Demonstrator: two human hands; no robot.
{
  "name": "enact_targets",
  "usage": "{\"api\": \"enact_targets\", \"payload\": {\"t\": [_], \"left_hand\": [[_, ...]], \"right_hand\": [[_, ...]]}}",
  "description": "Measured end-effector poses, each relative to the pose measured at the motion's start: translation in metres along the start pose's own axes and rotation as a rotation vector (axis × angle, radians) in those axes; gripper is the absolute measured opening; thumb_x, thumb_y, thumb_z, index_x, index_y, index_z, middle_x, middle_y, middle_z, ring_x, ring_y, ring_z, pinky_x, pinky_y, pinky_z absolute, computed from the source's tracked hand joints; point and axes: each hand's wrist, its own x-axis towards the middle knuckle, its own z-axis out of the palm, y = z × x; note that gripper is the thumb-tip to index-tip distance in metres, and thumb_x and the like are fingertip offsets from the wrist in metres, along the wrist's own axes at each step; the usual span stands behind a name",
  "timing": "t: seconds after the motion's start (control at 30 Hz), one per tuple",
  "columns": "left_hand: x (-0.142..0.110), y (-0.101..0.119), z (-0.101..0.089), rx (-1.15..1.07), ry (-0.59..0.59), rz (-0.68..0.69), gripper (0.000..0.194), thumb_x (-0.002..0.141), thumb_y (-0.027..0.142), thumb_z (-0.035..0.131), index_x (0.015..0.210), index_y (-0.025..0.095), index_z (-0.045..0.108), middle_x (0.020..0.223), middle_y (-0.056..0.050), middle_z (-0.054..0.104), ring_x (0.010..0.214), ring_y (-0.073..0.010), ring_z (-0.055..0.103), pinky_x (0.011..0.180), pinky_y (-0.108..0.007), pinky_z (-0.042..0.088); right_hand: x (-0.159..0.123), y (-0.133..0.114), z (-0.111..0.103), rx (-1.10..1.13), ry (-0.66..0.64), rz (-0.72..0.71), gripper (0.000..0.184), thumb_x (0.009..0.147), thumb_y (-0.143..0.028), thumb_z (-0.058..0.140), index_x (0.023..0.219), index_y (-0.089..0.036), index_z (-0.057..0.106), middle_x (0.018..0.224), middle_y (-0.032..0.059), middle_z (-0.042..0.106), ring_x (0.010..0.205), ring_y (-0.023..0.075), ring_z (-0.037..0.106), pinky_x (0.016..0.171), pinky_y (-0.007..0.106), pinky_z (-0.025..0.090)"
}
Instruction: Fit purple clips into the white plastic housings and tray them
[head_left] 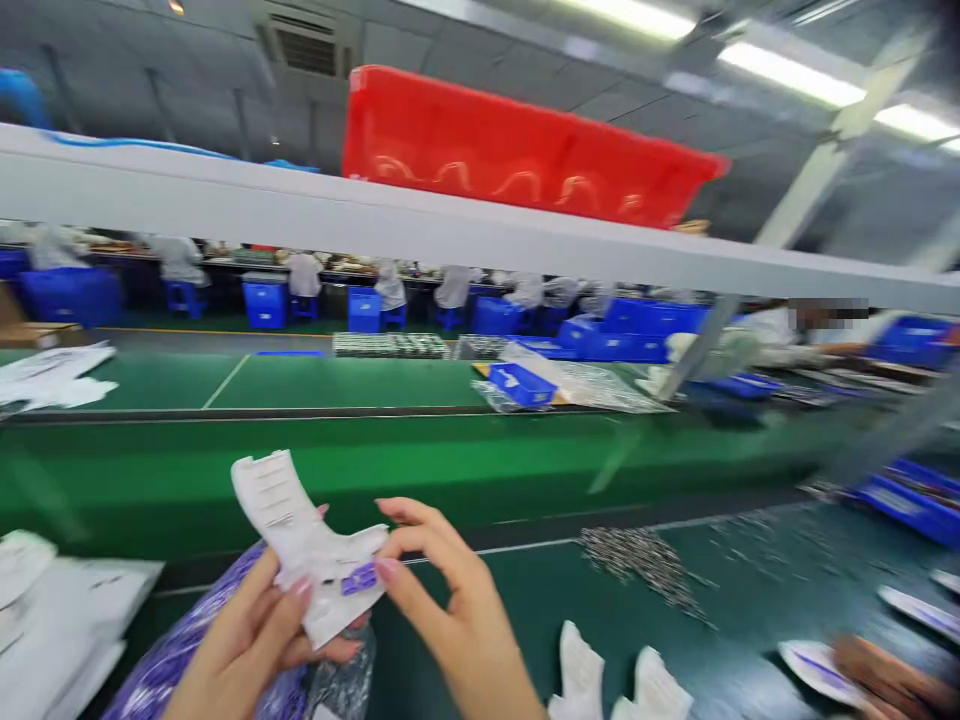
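Observation:
My left hand (pixel 262 630) holds up a curved white plastic part (pixel 319 550) with ribs at its upper end, thumb on the near face. A small purple plastic piece (pixel 358 578) lies on its lower right area. My right hand (pixel 450 590) has thumb and fingertips closed at the part's right end, beside the purple piece; the exact contact is partly hidden. Under my left hand is a clear bag of purple pieces (pixel 210 620). Similar white parts (pixel 581 665) lie on the green bench to the right of my hands.
A pile of small metal pieces (pixel 641 565) lies on the bench. White sheets or bags (pixel 82 620) are at left. A co-worker's hand (pixel 892 670) holds a white part at lower right. Beyond runs a green conveyor (pixel 390 385); overhead, a white shelf beam (pixel 450 225) carries a red bin (pixel 517 150).

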Motion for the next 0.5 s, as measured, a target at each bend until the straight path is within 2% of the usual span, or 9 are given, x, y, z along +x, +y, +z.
{"api": "enact_targets", "payload": {"t": [0.1,0.2,0.3,0.4,0.5], "left_hand": [[-0.003,0.013,0.004,-0.075,-0.020,0.010,0.087,0.067,0.052,0.071,0.138,0.017,0.037,0.104,-0.012,0.067,0.075,-0.0231,0.067,0.071,-0.034,0.057],[-0.002,0.018,0.006,-0.122,-0.065,0.047,0.077,0.070,0.050,0.069,0.133,0.016,0.043,0.106,-0.013,0.066,0.079,-0.0226,0.066,0.070,-0.033,0.056],[-0.001,0.018,0.006,-0.153,-0.121,0.035,0.072,0.071,0.049,0.069,0.130,0.015,0.044,0.105,-0.014,0.066,0.085,-0.0244,0.066,0.071,-0.033,0.056],[-0.001,0.016,0.006,-0.190,-0.101,0.037,0.068,0.072,0.046,0.069,0.128,0.014,0.044,0.104,-0.014,0.066,0.083,-0.0236,0.066,0.071,-0.032,0.056],[0.000,0.015,0.009,-0.229,-0.089,0.077,0.078,0.068,0.042,0.074,0.132,0.015,0.039,0.109,-0.015,0.064,0.085,-0.0245,0.065,0.066,-0.030,0.056]], "right_hand": [[0.005,0.006,0.002,-0.101,-0.067,0.034,0.018,0.085,-0.041,0.056,0.081,-0.025,0.065,0.129,0.0039,0.051,0.120,0.0241,0.046,0.097,0.033,0.036],[0.007,0.011,0.009,-0.168,-0.065,0.034,0.021,0.085,-0.045,0.055,0.081,-0.027,0.065,0.131,0.0038,0.050,0.121,0.0269,0.044,0.096,0.037,0.038],[0.007,0.010,0.016,-0.210,-0.004,0.014,0.021,0.084,-0.045,0.055,0.079,-0.027,0.065,0.127,0.0045,0.051,0.119,0.0282,0.046,0.091,0.038,0.042],[0.005,0.005,0.024,-0.214,0.098,0.004,0.019,0.082,-0.043,0.057,0.077,-0.026,0.065,0.124,0.0055,0.052,0.116,0.0285,0.047,0.089,0.038,0.042],[0.004,0.004,0.029,-0.183,0.148,0.000,0.019,0.084,-0.041,0.056,0.076,-0.026,0.064,0.121,0.0056,0.053,0.115,0.0278,0.047,0.089,0.036,0.041]]}}
